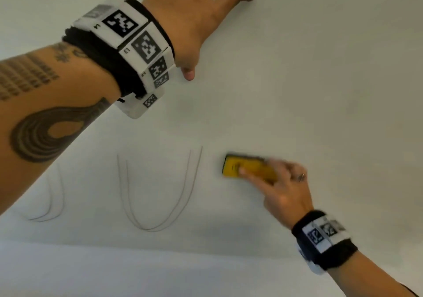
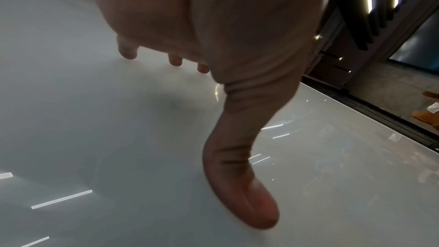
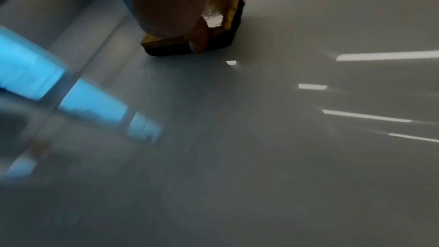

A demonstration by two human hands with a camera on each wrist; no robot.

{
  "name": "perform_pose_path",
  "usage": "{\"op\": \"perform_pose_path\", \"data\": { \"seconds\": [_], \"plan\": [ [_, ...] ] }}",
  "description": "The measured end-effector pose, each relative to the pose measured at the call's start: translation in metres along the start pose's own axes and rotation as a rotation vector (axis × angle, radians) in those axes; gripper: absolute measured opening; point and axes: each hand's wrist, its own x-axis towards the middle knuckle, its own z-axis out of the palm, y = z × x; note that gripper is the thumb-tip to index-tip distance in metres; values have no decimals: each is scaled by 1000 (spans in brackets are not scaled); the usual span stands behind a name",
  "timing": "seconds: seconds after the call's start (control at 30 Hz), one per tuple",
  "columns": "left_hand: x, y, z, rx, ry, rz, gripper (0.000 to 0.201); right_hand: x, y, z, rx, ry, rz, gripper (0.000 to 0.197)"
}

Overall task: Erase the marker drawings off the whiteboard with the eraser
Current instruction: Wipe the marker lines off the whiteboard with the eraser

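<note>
Pressing the yellow eraser [image 1: 249, 169] flat on the whiteboard [image 1: 320, 90], my right hand [image 1: 282, 189] clamps it, forefinger laid along the top to bear down, just right of the U-shaped marker drawings [image 1: 160, 193] awaiting wiping. Farther up, my left hand [image 1: 194, 19] spreads open, fingertips [image 2: 128, 52] braced on the board to steady me.

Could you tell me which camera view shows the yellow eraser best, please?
The head view: the eraser shows nearly whole on the whiteboard, gripped by the right hand. The right wrist view shows only a shadowed end; the left wrist view shows none of it.
</note>
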Motion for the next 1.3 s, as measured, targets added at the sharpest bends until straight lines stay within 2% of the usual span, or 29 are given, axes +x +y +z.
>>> {"op": "perform_pose_path", "data": {
  "seconds": [0.07,0.13,0.2,0.3,0.37,0.4,0.47,0.6,0.67,0.8,0.87,0.97,1.07,1.13,1.23,1.3],
  "plan": [
    [-10,7,-8,-69,99,69,146,57,-2,-7,12,124,200,75],
    [-19,8,-9,-62,142,124,148,79,-22,-2,42,169,289,78],
    [-18,-8,-9,-70,207,165,143,70,-55,12,57,103,221,75],
    [-32,-17,2,-68,240,187,130,8,-106,43,64,-132,-39,64],
    [-43,-32,5,-98,242,181,120,-15,-116,50,80,-243,-102,60],
    [-49,-44,8,-91,240,180,117,-13,-113,49,84,-241,-118,59],
    [-62,-68,14,-101,245,167,114,9,-102,42,51,-160,-122,61],
    [-85,-115,34,-49,177,104,126,73,-83,27,74,26,137,77],
    [-92,-121,44,-36,115,81,137,75,-94,31,94,63,149,76],
    [-95,-117,58,-84,84,51,145,42,-129,58,171,27,25,48],
    [-94,-116,60,-107,94,56,145,12,-143,75,225,-46,-79,45],
    [-94,-120,62,-112,102,68,145,-41,-154,89,248,-250,-337,39],
    [-93,-122,65,-113,97,64,145,-41,-144,83,248,-321,-451,36],
    [-92,-123,67,-117,97,66,145,-9,-135,75,243,-248,-429,39],
    [-92,-124,69,-94,107,64,143,41,-131,73,220,-75,-237,49],
    [-91,-124,69,-78,107,61,143,48,-145,80,230,-8,-120,52]
  ]
}}
